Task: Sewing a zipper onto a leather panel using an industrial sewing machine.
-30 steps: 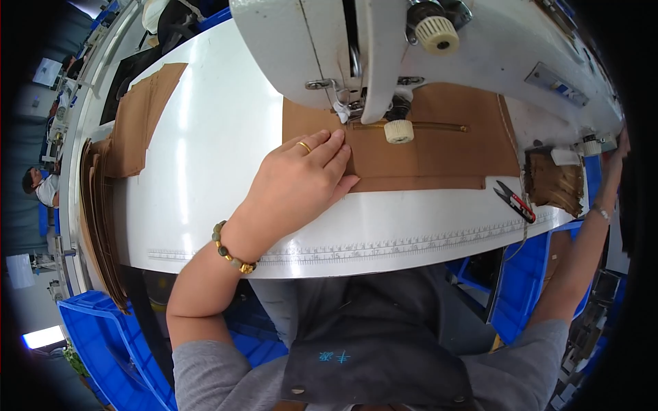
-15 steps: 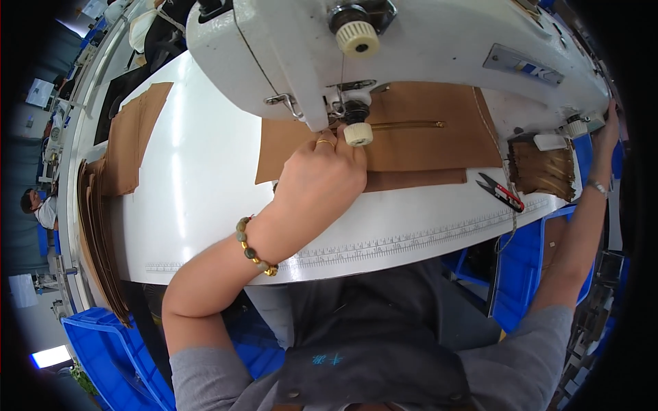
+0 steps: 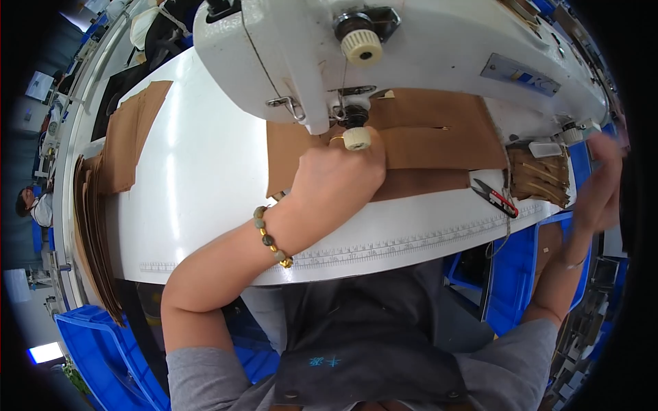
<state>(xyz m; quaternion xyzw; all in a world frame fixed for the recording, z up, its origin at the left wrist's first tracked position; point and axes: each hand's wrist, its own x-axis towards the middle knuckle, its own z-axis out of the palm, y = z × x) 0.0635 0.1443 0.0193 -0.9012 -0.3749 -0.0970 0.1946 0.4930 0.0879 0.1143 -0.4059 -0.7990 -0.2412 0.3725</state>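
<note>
A brown panel point(image 3: 439, 147) lies under the head of a white sewing machine point(image 3: 411, 48), with a slit showing a zipper end point(image 3: 444, 128). My left hand point(image 3: 341, 164) rests on the panel just below the needle area. Its fingers are bent and closed, their tips hidden behind a cream knob point(image 3: 356, 139); what they pinch is hidden. A second brown layer point(image 3: 428, 183) shows below the panel's near edge. At the far right, my right hand point(image 3: 598, 181) is raised beside the machine's end, smeared by motion, and no object can be made out in it.
Red-handled thread snips point(image 3: 497, 198) lie right of the panel, beside a bundle of brown strips point(image 3: 538, 178). Stacked brown pieces point(image 3: 96, 226) hang over the left table edge. Blue bins point(image 3: 110, 356) stand below. A ruler scale point(image 3: 384, 245) runs along the white table's front.
My right hand has come away from the machine's right end, toward me. My left hand and the panel have shifted slightly right in the picture, and less of the zipper shows.
</note>
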